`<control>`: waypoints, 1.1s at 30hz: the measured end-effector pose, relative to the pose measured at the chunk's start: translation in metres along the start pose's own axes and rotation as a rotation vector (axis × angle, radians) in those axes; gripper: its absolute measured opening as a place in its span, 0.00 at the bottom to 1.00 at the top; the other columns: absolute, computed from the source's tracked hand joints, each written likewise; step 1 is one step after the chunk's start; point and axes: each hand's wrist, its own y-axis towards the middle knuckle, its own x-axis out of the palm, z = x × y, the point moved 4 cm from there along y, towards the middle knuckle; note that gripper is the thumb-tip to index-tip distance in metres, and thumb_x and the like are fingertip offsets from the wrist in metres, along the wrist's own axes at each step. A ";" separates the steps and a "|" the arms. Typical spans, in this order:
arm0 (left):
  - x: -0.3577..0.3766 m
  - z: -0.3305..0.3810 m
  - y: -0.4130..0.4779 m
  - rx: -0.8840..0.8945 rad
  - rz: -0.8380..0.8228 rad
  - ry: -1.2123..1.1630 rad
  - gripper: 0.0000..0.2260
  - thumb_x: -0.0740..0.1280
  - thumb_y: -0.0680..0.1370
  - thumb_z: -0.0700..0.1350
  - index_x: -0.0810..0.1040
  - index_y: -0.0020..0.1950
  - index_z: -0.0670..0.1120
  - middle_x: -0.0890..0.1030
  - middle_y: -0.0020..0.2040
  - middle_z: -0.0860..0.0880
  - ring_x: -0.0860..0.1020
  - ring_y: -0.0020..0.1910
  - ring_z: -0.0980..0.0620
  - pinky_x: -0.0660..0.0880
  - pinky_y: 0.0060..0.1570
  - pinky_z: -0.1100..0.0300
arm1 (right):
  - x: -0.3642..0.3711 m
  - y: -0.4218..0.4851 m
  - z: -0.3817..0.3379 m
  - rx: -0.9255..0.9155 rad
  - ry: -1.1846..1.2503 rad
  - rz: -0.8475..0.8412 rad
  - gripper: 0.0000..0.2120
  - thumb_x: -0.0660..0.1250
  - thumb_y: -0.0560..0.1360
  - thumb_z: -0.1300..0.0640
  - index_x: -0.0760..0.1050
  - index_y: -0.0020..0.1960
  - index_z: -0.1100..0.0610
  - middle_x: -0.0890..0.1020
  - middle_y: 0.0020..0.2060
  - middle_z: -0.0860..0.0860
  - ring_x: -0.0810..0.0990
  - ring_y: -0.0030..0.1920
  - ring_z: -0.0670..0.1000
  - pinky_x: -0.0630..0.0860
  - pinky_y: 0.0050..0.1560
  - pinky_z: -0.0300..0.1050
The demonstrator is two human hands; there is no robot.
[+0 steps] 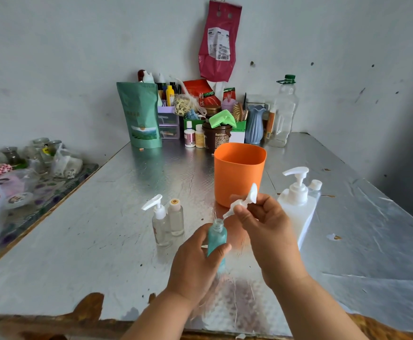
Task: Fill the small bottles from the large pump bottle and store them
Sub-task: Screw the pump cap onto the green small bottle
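While the small teal bottle (217,238) is held upright with its neck uncapped, the main risk is a tip or a spill. It is tall and narrow and steadied only by the left hand (195,263), so a knock from the pump or a slackened grip could send it over on the foil-covered bench (90,229). The white pump head (243,202) hangs tilted just above the neck, at about one o'clock from it. Any liquid on its lower stem could drip onto the bench, and a careless set-down might let it roll away. The left hand is wrapped round the bottle's body with the thumb across the front, its forearm coming in from six o'clock. The right hand (264,224) pinches the pump head between thumb and fingertips, wrist raised, forearm entering from five o'clock. The large pump bottle (296,207) stands at two o'clock from the teal one, near but apart; the orange tub (239,173) sits at twelve o'clock, and two clear small bottles (162,229) stand together at ten o'clock
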 end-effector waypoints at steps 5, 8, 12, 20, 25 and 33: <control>0.001 0.001 0.001 -0.002 -0.014 0.027 0.12 0.63 0.76 0.63 0.68 0.58 0.65 0.77 0.50 0.66 0.79 0.50 0.60 0.76 0.51 0.68 | -0.004 -0.004 -0.001 0.008 0.059 -0.006 0.08 0.68 0.74 0.64 0.76 0.52 0.57 0.86 0.48 0.49 0.84 0.51 0.49 0.79 0.55 0.42; 0.002 0.002 0.000 0.011 -0.030 0.027 0.13 0.64 0.75 0.63 0.67 0.58 0.66 0.76 0.49 0.68 0.78 0.49 0.63 0.76 0.50 0.69 | -0.006 -0.008 0.005 0.049 0.058 -0.013 0.08 0.69 0.74 0.64 0.77 0.52 0.57 0.85 0.47 0.54 0.84 0.49 0.53 0.79 0.55 0.44; 0.003 0.002 -0.001 0.036 -0.034 0.015 0.14 0.66 0.75 0.62 0.68 0.58 0.68 0.78 0.49 0.67 0.78 0.49 0.64 0.77 0.51 0.65 | -0.009 -0.012 0.011 0.067 0.001 -0.011 0.07 0.69 0.74 0.63 0.76 0.51 0.57 0.84 0.46 0.57 0.83 0.46 0.51 0.78 0.48 0.39; 0.005 0.005 -0.002 0.047 -0.035 0.034 0.19 0.66 0.75 0.61 0.71 0.64 0.61 0.78 0.51 0.66 0.79 0.50 0.62 0.77 0.52 0.64 | -0.034 -0.019 -0.001 -0.018 0.020 0.086 0.16 0.70 0.73 0.62 0.73 0.54 0.45 0.84 0.43 0.47 0.81 0.40 0.44 0.75 0.43 0.39; 0.009 0.009 -0.004 0.070 -0.063 0.059 0.17 0.67 0.74 0.60 0.71 0.62 0.62 0.79 0.54 0.64 0.79 0.50 0.60 0.76 0.50 0.66 | -0.065 -0.029 -0.015 -0.129 0.223 0.165 0.20 0.68 0.74 0.65 0.73 0.61 0.48 0.80 0.42 0.50 0.78 0.40 0.48 0.77 0.39 0.37; 0.022 0.016 -0.002 0.036 -0.016 -0.003 0.24 0.69 0.71 0.61 0.74 0.65 0.56 0.81 0.55 0.59 0.80 0.51 0.58 0.78 0.52 0.57 | -0.146 -0.012 0.016 0.101 -0.066 0.536 0.07 0.70 0.72 0.57 0.76 0.49 0.53 0.81 0.37 0.48 0.83 0.44 0.51 0.79 0.56 0.52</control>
